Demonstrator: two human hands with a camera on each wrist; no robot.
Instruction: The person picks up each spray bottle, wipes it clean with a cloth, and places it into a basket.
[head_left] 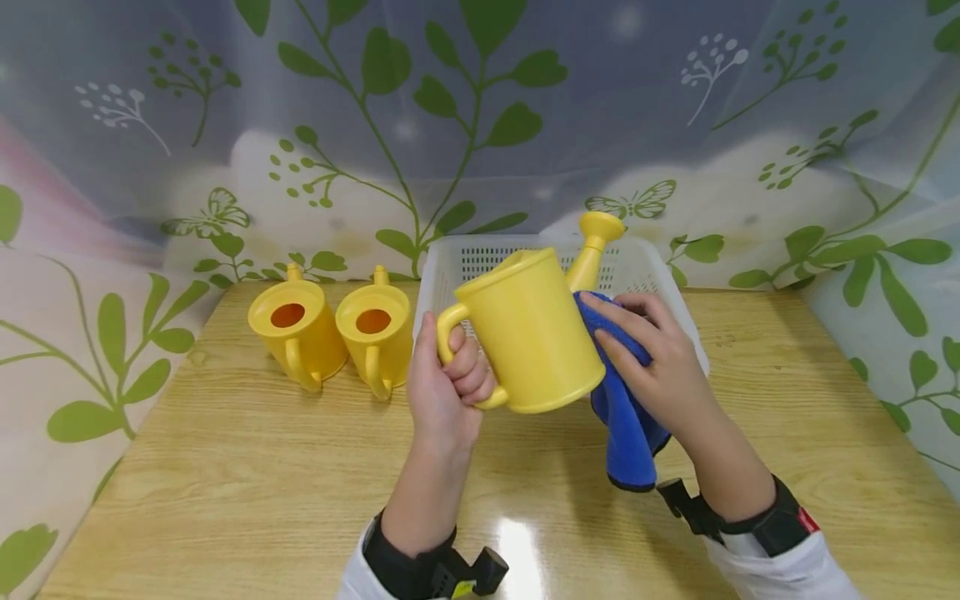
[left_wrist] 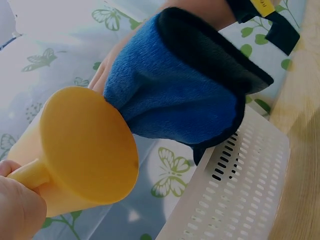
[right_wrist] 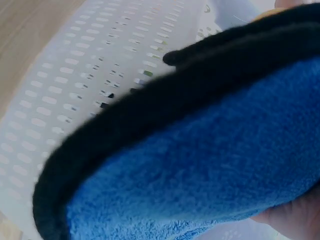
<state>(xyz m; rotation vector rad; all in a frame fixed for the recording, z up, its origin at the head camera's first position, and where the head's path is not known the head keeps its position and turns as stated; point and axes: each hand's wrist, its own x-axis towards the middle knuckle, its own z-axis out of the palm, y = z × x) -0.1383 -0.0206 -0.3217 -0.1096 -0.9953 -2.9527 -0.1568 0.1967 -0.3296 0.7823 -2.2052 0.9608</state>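
A yellow watering can (head_left: 528, 333) is held tilted above the table, its spout pointing up and to the right. My left hand (head_left: 450, 379) grips its handle, fingers curled round it. In my right hand (head_left: 656, 358) is a blue cloth (head_left: 630, 433) with a dark edge, pressed against the can's side near the base of the spout. The cloth's lower end hangs loose. In the left wrist view the can's round bottom (left_wrist: 90, 145) faces the camera and the cloth (left_wrist: 175, 85) touches its edge. The cloth (right_wrist: 215, 160) hides most of the right wrist view.
Two more yellow watering cans, one at the far left (head_left: 326, 350) and one beside it (head_left: 393, 350), stand upright on the wooden table (head_left: 247, 492). A white perforated basket (head_left: 438, 271) sits behind the held can. Leaf-patterned fabric (head_left: 525, 150) hangs around the table.
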